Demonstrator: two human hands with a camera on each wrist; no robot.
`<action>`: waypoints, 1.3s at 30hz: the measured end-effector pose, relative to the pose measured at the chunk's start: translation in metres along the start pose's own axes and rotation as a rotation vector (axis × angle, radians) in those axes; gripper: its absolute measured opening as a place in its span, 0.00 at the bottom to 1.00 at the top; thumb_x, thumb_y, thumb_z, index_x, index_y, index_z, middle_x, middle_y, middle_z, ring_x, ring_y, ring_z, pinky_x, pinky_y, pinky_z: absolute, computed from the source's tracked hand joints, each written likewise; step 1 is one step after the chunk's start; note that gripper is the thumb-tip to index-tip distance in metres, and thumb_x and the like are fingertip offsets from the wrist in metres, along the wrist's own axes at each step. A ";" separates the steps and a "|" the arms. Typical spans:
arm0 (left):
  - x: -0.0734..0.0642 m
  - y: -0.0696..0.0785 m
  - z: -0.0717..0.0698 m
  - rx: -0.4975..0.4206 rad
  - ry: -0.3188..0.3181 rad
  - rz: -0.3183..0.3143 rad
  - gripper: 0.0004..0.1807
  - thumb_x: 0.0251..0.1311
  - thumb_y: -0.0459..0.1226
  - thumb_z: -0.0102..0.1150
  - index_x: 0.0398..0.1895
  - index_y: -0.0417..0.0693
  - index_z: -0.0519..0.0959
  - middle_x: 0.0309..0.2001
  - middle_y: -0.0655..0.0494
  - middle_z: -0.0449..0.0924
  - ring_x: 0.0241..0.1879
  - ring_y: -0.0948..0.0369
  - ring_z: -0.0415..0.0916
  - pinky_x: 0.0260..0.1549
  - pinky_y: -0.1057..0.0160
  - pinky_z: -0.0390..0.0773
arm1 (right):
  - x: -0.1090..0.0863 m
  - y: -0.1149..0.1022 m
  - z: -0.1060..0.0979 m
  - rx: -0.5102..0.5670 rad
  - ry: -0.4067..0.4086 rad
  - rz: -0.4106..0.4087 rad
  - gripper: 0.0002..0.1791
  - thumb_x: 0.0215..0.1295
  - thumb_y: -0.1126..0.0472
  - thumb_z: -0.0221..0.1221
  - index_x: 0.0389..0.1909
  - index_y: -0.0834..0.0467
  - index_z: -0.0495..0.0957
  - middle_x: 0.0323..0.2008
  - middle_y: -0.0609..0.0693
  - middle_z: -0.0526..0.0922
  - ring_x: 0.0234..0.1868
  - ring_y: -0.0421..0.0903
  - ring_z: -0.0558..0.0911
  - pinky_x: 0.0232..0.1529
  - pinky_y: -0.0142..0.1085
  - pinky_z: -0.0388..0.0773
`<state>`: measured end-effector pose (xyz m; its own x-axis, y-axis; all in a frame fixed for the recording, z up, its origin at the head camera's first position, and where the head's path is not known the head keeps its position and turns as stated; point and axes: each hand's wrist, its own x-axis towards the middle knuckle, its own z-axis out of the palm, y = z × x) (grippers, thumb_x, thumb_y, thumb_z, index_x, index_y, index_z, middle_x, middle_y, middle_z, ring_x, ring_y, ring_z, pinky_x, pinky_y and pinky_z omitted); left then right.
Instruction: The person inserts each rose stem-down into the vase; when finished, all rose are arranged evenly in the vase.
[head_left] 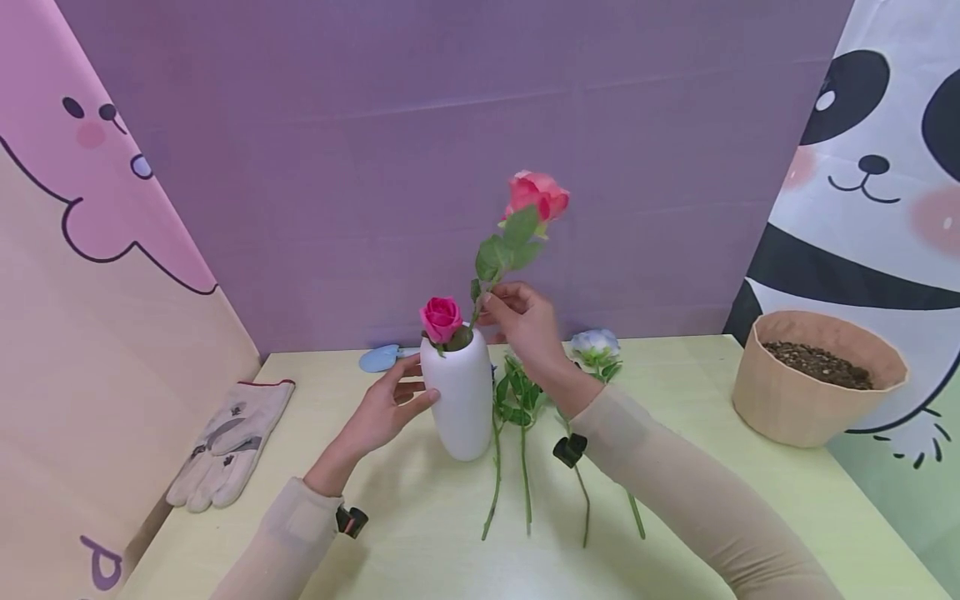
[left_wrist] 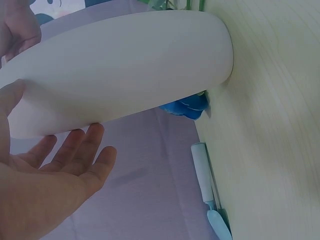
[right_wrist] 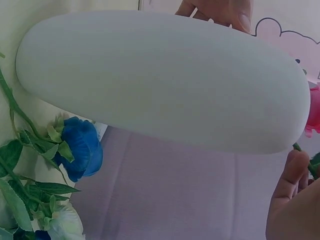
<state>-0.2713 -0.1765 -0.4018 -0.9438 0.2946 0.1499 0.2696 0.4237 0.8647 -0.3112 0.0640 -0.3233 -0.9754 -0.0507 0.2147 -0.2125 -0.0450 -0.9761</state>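
Note:
A white vase [head_left: 463, 400] stands on the table with a dark pink rose [head_left: 441, 318] in its mouth. My left hand [head_left: 386, 407] holds the vase from the left, thumb on its front and fingers against its side, as the left wrist view also shows. My right hand [head_left: 528, 325] pinches the green stem of a coral-pink rose [head_left: 536, 198] just over the vase's mouth. This rose leans up to the right, its lower stem end hidden by the vase rim. In the right wrist view, the right thumb and fingers meet on the stem at the rim.
Several flower stems [head_left: 527, 483] lie right of the vase, including a pale blue flower [head_left: 596, 342] and a deep blue flower [right_wrist: 82, 149]. A light blue trowel [head_left: 380, 358] lies behind the vase. Gloves [head_left: 232, 442] rest at left; a pot of soil [head_left: 813, 379] stands at right.

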 end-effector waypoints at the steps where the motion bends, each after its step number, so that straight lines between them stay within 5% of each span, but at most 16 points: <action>1: 0.000 0.000 0.000 0.002 0.000 0.001 0.39 0.64 0.52 0.63 0.75 0.57 0.60 0.68 0.46 0.70 0.66 0.41 0.71 0.65 0.43 0.74 | 0.000 0.000 0.000 0.005 0.009 -0.001 0.16 0.70 0.49 0.61 0.49 0.56 0.76 0.38 0.45 0.84 0.36 0.39 0.87 0.33 0.39 0.86; 13: 0.000 0.000 0.000 0.020 -0.002 0.008 0.39 0.64 0.53 0.63 0.75 0.57 0.60 0.68 0.46 0.71 0.66 0.44 0.73 0.66 0.44 0.73 | 0.002 -0.004 0.002 0.018 0.078 0.002 0.23 0.64 0.40 0.63 0.47 0.53 0.81 0.36 0.45 0.85 0.34 0.40 0.88 0.26 0.33 0.82; 22: -0.001 0.000 0.000 0.023 0.004 0.008 0.39 0.64 0.53 0.63 0.75 0.58 0.60 0.68 0.47 0.71 0.65 0.46 0.74 0.65 0.45 0.75 | 0.002 -0.004 0.005 -0.085 0.077 -0.022 0.17 0.69 0.48 0.61 0.47 0.57 0.84 0.33 0.43 0.85 0.33 0.38 0.85 0.26 0.32 0.81; 39: 0.000 -0.001 0.000 0.019 0.003 0.008 0.39 0.64 0.53 0.64 0.75 0.59 0.60 0.68 0.48 0.71 0.65 0.47 0.74 0.65 0.46 0.75 | 0.000 0.003 0.007 -0.165 0.001 -0.020 0.15 0.68 0.49 0.63 0.43 0.57 0.84 0.42 0.61 0.84 0.33 0.43 0.81 0.26 0.30 0.78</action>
<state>-0.2716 -0.1766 -0.4027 -0.9421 0.2955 0.1583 0.2808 0.4376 0.8542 -0.3117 0.0572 -0.3256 -0.9708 -0.0502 0.2344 -0.2388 0.1186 -0.9638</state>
